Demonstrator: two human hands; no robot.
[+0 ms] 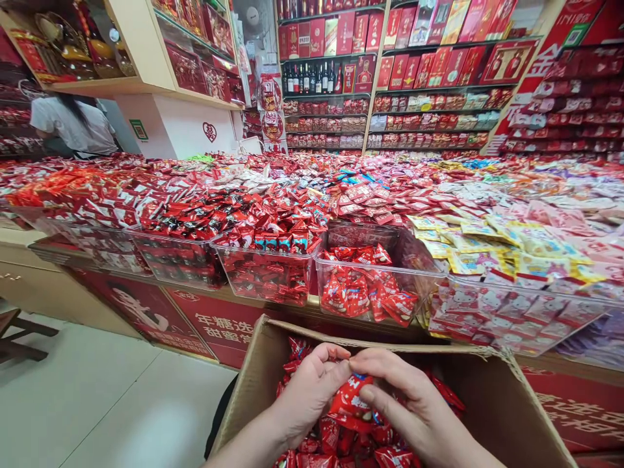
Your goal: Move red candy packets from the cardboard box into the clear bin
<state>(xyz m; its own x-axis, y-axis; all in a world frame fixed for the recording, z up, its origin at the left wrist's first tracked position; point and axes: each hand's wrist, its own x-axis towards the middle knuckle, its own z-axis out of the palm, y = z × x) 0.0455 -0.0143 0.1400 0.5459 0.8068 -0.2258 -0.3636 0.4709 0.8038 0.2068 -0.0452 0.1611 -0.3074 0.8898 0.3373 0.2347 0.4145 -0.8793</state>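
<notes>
Red candy packets (351, 402) are gathered between both hands over an open cardboard box (492, 403), which is filled with more of the same red-wrapped sweets. The left hand (307, 390) and right hand (409, 403) are closed on the bunch, fingertips meeting just above it. Directly beyond the grip stands a clear plastic bin (375, 286), only partly filled with matching red packets; to its left a fuller clear bin (266, 270) holds darker red candies, and to its right another bin (511, 312) holds pink-and-white packets. Print on the wrappers is too small to read. Below the bins, a red counter panel (214, 325) carries white Chinese characters, perhaps 年糖. A person in a white shirt (73, 123) stands far off left.
</notes>
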